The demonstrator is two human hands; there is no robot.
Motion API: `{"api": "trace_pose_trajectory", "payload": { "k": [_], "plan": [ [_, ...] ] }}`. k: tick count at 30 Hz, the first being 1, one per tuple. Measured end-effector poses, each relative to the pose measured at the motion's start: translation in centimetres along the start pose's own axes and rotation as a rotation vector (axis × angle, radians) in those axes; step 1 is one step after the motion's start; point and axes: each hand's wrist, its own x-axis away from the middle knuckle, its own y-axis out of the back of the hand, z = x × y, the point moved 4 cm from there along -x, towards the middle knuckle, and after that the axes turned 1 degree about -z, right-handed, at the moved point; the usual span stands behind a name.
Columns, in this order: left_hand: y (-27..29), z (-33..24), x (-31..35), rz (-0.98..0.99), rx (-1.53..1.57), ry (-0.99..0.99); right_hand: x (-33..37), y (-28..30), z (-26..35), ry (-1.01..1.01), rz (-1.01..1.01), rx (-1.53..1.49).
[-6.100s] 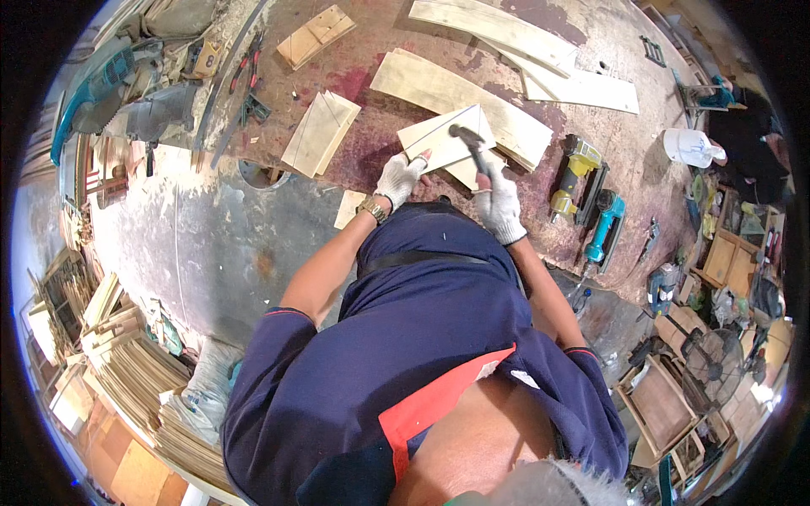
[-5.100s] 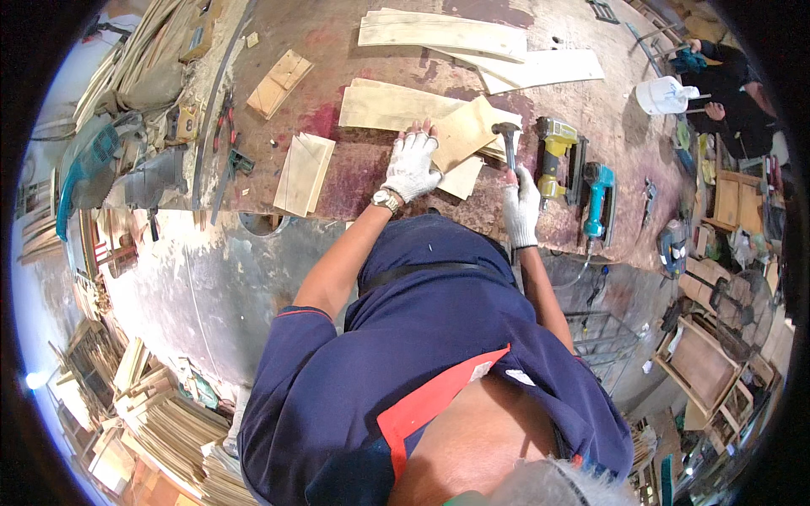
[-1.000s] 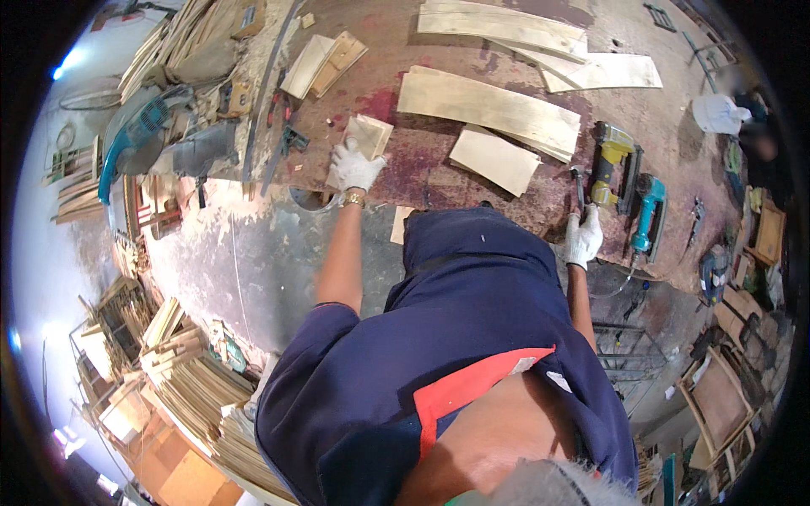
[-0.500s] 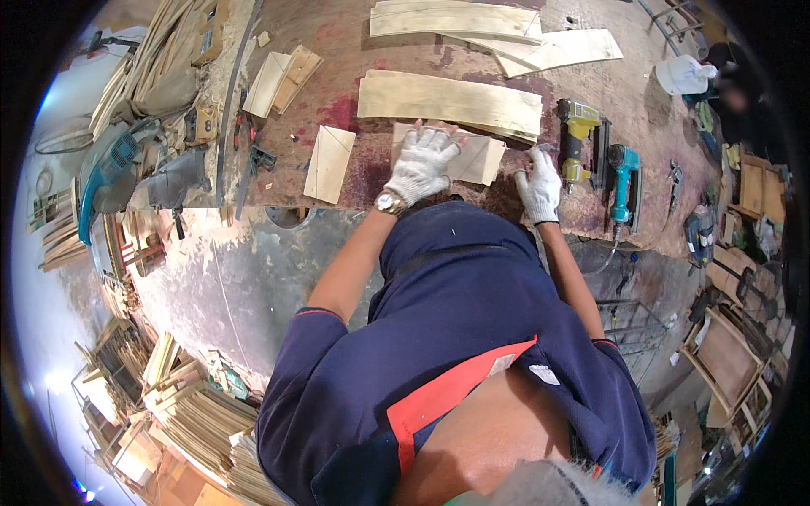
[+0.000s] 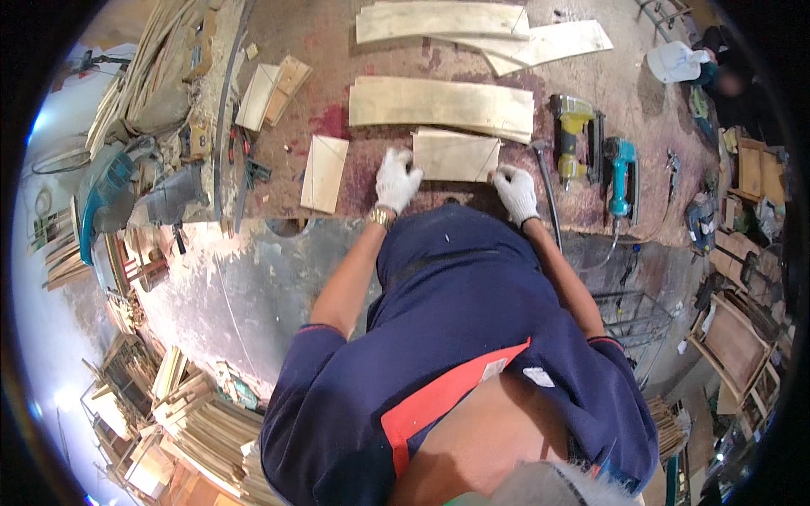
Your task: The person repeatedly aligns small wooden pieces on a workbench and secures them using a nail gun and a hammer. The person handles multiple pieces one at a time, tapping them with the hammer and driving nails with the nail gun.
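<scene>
Worn surface (image 5: 329, 51), a pale board (image 5: 456, 158) near its front edge

Nearest to me is my dark blue shirt (image 5: 447, 308), and past it I wear white gloves and, on the left wrist, a gold watch (image 5: 381, 217). My left hand (image 5: 395, 181) is at the board's left end with its fingers bent; I cannot tell whether they grip the wood. My right hand (image 5: 514, 192) is at the board's near right corner, thumb and fingers drawn together; whether they grip it or only touch it, I cannot tell either.

The board lies flat in front of me, with a thin slanting line near its right end. Just right of my right hand is a hammer (image 5: 547, 181), its handle running past the front edge. Off to my left lies a short block (image 5: 325, 173), also marked with a line. Over to the right are a yellow nailer (image 5: 573, 139) and, beside it, a teal nailer (image 5: 620, 173).

Just behind the board is a stack of long planks (image 5: 440, 110). Farther back on the left, two offcuts (image 5: 258, 97) lie side by side. Across the far side are more planks (image 5: 440, 23), one angled off to the right. Beyond the nailers stands a white jug (image 5: 673, 63), with a person (image 5: 742, 97) in dark clothes near it.
</scene>
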Motion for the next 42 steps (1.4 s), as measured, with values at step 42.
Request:
{"api": "trace_pose_trajectory", "payload": {
  "k": [42],
  "plan": [
    [0.2, -0.2, 2.3, 0.062, -0.085, -0.254, 1.8, 0.5, -0.7, 0.374, 0.040, 0.323]
  ]
}}
